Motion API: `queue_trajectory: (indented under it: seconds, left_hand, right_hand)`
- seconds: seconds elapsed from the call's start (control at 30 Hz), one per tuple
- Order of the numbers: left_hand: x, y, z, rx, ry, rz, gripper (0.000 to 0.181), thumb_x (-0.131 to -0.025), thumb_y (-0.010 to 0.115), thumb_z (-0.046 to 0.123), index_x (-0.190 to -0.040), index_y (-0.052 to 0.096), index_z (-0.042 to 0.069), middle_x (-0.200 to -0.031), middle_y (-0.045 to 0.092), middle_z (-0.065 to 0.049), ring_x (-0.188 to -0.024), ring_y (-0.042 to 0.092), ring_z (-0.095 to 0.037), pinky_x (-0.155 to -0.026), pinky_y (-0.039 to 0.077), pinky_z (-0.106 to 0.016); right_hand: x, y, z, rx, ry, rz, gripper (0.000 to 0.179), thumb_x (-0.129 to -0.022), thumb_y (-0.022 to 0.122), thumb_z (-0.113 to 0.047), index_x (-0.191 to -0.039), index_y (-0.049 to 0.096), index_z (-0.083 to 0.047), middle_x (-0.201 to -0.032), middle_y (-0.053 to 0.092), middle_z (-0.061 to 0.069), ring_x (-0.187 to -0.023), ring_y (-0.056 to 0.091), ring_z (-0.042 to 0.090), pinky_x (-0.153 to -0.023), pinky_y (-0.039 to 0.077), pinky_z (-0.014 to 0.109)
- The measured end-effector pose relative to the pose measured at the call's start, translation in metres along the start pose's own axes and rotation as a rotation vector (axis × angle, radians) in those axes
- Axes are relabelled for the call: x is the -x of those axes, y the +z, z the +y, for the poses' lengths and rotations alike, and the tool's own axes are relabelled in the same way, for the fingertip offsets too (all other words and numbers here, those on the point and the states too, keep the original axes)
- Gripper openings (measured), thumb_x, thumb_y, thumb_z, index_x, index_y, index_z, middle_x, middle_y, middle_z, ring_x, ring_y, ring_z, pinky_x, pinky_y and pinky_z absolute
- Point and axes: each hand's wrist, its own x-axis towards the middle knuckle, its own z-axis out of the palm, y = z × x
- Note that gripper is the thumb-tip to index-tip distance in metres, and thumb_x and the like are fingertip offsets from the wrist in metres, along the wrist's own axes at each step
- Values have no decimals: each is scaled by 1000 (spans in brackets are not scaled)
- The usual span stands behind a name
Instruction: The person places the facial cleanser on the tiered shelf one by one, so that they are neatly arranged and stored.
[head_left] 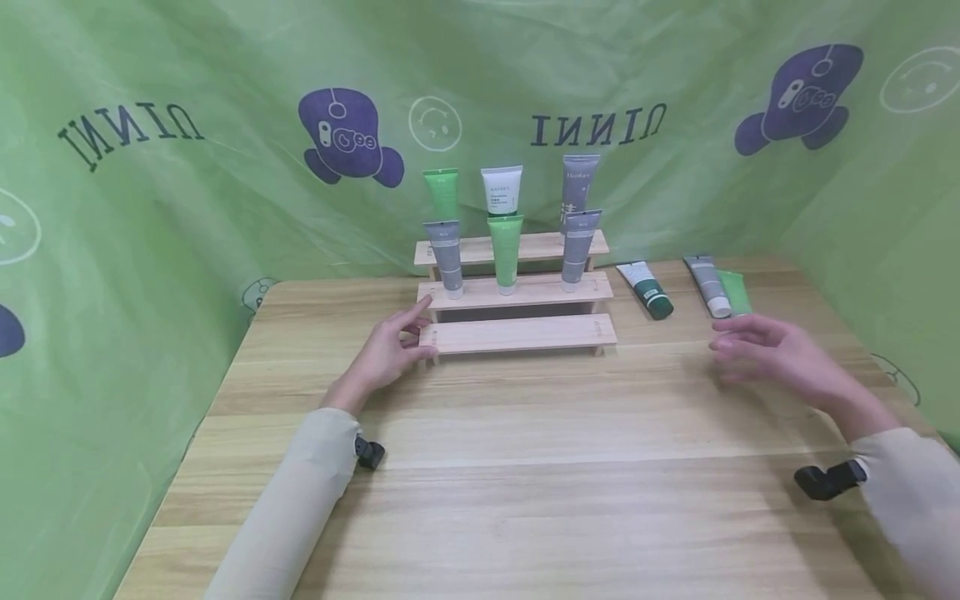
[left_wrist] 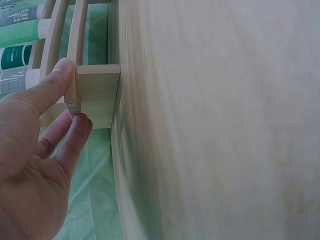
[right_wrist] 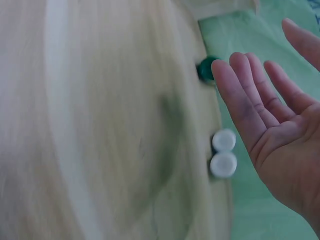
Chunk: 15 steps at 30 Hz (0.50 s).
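A three-step wooden display rack [head_left: 517, 334] stands at the back of the table. My left hand [head_left: 382, 354] grips the left end of its lowest step, thumb on one side of the board [left_wrist: 73, 92] and fingers on the other. On the top step stand a green tube [head_left: 442, 193], a white tube [head_left: 501, 187] and a grey tube [head_left: 576, 187]. The middle step bears a grey tube [head_left: 447, 257], a green tube [head_left: 506, 252] and another grey tube [head_left: 578, 248]. My right hand [head_left: 783, 358], holding nothing, hovers with extended fingers in front of the tubes lying at the right.
Right of the rack lie a white-and-dark-green tube [head_left: 648, 292], a grey tube [head_left: 708, 285] and a green tube [head_left: 735, 292]. Their caps point toward the front. A green printed curtain [head_left: 247, 192] hangs behind and on both sides of the wooden table [head_left: 480, 492].
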Motion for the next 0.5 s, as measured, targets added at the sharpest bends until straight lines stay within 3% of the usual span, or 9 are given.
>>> queue_trajectory:
  seconds: [0.27,0.5]
  left_hand:
    - [0,0,0,1,-6,-4,93,-80,84,4,-157,35,24,-127,60,-14,-116,56,-28,-100,54,-26]
    - [0,0,0,-10,-5,-3,94,-80,84,4,-157,35,25,-127,60,-14,-116,56,-28,-100,55,-29]
  right_hand:
    - [7,-25,22,-7,52,-25,40,-105,56,-18,-144,48,-13,-118,70,-3,-103,69,21,-85,62,35]
    - [7,-48,42,-98,42,-24,28,-106,51,-11,-131,58,-22,-115,71,-5,-101,70,18,-84,63,34]
